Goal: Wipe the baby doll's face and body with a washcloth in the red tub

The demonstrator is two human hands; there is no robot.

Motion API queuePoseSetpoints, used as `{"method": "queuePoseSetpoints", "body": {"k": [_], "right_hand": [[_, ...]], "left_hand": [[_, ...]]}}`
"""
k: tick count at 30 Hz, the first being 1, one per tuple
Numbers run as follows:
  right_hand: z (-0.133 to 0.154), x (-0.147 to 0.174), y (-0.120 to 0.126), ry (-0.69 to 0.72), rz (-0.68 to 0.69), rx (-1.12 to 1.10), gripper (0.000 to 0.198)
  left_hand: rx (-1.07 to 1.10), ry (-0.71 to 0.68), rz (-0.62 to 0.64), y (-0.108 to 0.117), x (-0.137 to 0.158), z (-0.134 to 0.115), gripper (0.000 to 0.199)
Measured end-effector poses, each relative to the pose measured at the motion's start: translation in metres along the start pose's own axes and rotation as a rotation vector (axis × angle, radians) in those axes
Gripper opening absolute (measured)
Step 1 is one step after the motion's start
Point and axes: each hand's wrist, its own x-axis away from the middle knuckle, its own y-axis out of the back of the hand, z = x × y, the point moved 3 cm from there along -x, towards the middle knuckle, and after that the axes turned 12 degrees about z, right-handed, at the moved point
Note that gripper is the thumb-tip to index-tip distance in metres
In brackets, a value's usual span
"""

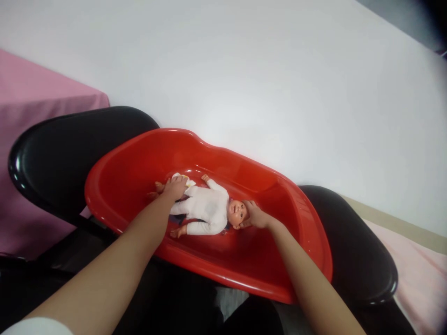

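A baby doll [207,204] with a white cloth body lies on its back in a red baby bathtub [125,163], its head to the right and its feet to the left. My right hand [256,216] is around the top of the doll's head, fingers curved against it. Over the doll's legs, my left hand [177,187] grips a small white cloth [190,181] with yellow marks. The palm and part of the legs are hidden beneath that hand.
The tub rests between two black chair seats, one at left [80,153] and one at right [349,246]. A pink-draped surface [52,88] stands at far left. Beyond the tub spreads a broad white surface [244,70]. Pale pink fabric [419,279] shows at lower right.
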Motion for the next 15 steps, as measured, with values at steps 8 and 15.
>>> {"method": "queuePoseSetpoints", "body": {"k": [8,15], "right_hand": [[0.003,0.002,0.0,0.003,-0.002,-0.017,0.113],[0.01,0.001,0.001,-0.01,0.019,-0.003,0.116]], "left_hand": [[0.097,0.201,-0.146,0.018,0.002,0.003,0.04],[0.446,-0.323,-0.305,0.024,0.003,-0.067,0.047]]}}
